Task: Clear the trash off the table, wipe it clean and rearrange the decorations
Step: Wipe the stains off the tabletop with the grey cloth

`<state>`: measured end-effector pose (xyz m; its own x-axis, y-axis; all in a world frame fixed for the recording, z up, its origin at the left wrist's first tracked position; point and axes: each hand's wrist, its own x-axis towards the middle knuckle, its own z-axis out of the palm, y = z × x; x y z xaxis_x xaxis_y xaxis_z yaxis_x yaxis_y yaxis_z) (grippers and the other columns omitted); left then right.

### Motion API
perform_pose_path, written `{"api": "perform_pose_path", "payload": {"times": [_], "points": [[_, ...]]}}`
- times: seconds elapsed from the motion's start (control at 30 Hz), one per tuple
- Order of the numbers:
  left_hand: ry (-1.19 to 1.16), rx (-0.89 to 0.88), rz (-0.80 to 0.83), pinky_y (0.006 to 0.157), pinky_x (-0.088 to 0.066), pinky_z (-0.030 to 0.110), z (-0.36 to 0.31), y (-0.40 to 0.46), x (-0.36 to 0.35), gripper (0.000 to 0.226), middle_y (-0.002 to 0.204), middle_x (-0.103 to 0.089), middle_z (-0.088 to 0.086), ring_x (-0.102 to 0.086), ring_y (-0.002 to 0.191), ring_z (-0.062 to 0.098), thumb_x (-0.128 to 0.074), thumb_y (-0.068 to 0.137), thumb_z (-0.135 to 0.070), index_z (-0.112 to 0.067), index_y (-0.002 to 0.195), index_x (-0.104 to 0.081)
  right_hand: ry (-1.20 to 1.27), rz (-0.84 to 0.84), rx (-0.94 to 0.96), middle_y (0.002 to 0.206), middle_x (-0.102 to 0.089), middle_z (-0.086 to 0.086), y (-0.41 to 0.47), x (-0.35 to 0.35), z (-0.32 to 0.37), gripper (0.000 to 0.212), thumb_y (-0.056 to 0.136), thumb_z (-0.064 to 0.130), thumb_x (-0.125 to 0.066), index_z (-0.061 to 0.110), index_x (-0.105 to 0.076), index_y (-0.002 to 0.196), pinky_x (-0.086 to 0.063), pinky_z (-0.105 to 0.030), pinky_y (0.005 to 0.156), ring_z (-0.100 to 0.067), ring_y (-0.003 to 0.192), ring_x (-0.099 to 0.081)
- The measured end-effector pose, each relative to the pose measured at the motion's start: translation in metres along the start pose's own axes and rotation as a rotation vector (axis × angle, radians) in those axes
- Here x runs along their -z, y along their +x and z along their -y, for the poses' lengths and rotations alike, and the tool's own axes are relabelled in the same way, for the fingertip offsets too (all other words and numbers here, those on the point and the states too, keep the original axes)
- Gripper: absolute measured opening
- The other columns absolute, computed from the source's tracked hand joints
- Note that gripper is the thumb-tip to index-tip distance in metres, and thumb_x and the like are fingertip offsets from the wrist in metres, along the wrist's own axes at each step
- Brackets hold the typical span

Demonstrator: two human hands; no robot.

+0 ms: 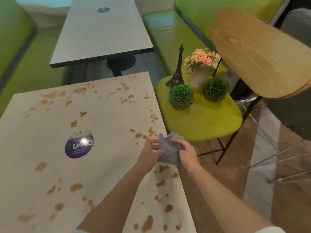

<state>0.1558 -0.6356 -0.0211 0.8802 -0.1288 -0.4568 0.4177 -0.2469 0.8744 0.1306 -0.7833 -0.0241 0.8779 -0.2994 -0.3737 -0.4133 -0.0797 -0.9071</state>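
A crumpled grey cloth [168, 148] is held over the right edge of the light table [104, 132]. My left hand [149, 153] grips its left side and my right hand [184, 153] grips its right side. Brown spill stains [76, 187] are scattered across the tabletop around a round purple sticker [79, 145]. On the green chair seat [207, 121] to the right stand the decorations: a dark Eiffel Tower model [177, 71], a white pot of pink flowers [201, 68] and two green moss balls [180, 96] [216, 89].
A second grey table [104, 34] stands beyond mine, between green benches [168, 31]. The chair's wooden backrest [255, 52] rises at the right. Metal chair legs [286, 158] cross the floor at the far right.
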Motion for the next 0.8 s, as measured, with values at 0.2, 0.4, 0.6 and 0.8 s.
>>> {"api": "perform_pose_path", "payload": {"times": [0.2, 0.4, 0.6, 0.8], "points": [[0.172, -0.024, -0.052, 0.065, -0.045, 0.022, 0.027, -0.018, 0.023, 0.019, 0.095, -0.065, -0.001, -0.063, 0.072, 0.01, -0.06, 0.093, -0.018, -0.024, 0.111, -0.057, -0.567, -0.046, 0.066, 0.129, -0.044, 0.0, -0.015, -0.011, -0.026, 0.046, 0.091, 0.004, -0.041, 0.031, -0.062, 0.122, -0.043, -0.035, 0.097, -0.021, 0.114, -0.041], [0.359, -0.044, -0.181, 0.077, -0.055, 0.037, 0.042, -0.022, 0.055, 0.022, 0.098, -0.063, -0.009, -0.062, 0.087, 0.014, -0.051, 0.095, -0.019, -0.039, 0.098, -0.059, -0.812, -0.06, 0.161, 0.157, -0.006, 0.001, -0.029, -0.013, -0.036, 0.025, 0.09, 0.051, -0.059, 0.037, -0.064, 0.111, -0.033, -0.037, 0.106, -0.024, 0.13, -0.021], [0.939, -0.119, -0.477, 0.101, -0.035, 0.034, 0.066, -0.029, 0.071, 0.041, 0.138, -0.041, 0.0, -0.034, 0.128, 0.022, -0.053, 0.097, -0.022, -0.027, 0.136, -0.044, -1.012, 0.048, 0.384, 0.164, 0.004, 0.006, -0.019, -0.021, -0.049, 0.058, 0.09, 0.065, -0.049, 0.031, -0.042, 0.136, -0.001, -0.042, 0.121, -0.017, 0.15, 0.009], [0.966, -0.052, -0.437, 0.114, -0.019, 0.038, 0.088, -0.031, 0.075, 0.046, 0.155, -0.024, -0.002, -0.017, 0.142, 0.02, -0.035, 0.103, -0.033, -0.026, 0.148, -0.029, -0.948, 0.233, 0.428, 0.163, -0.003, 0.006, -0.008, -0.032, -0.067, 0.049, 0.105, 0.036, -0.034, 0.028, -0.025, 0.153, -0.002, -0.027, 0.122, -0.015, 0.15, 0.009]]}}
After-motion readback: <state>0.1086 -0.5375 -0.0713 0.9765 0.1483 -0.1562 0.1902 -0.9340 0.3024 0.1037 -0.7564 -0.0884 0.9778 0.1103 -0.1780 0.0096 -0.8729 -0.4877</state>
